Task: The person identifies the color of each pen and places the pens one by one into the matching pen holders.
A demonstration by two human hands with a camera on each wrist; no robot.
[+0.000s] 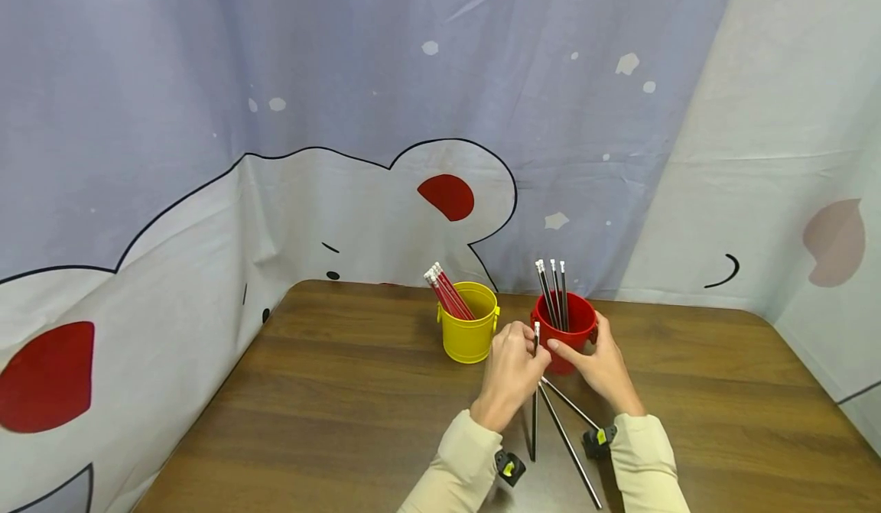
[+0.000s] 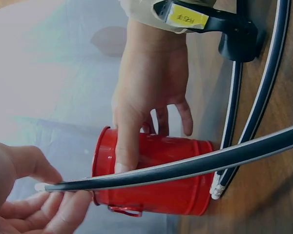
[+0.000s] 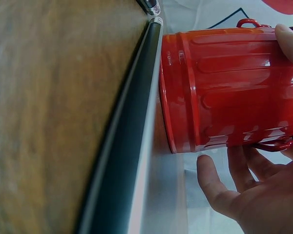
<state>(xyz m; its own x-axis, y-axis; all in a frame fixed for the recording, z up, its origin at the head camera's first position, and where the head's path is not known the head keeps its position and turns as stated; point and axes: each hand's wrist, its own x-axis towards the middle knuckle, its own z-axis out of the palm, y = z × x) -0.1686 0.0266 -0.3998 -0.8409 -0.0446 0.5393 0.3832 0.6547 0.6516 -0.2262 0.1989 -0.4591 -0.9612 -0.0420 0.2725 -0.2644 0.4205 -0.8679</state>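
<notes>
My left hand pinches a black pencil just below its white eraser, between thumb and fingertips. The pencil hangs in front of a small red bucket, its other end toward the table's near side. Around the bucket's right side, my right hand holds it, thumb near the front rim and fingers along the side, as the right wrist view of the bucket shows. Several black pencils stand in it, erasers up. Two more black pencils lie on the table, eraser ends near the bucket's base.
Left of the red bucket stands a yellow bucket with several red pencils leaning in it. Both are on a brown wooden table. A printed cloth hangs behind the table's back edge.
</notes>
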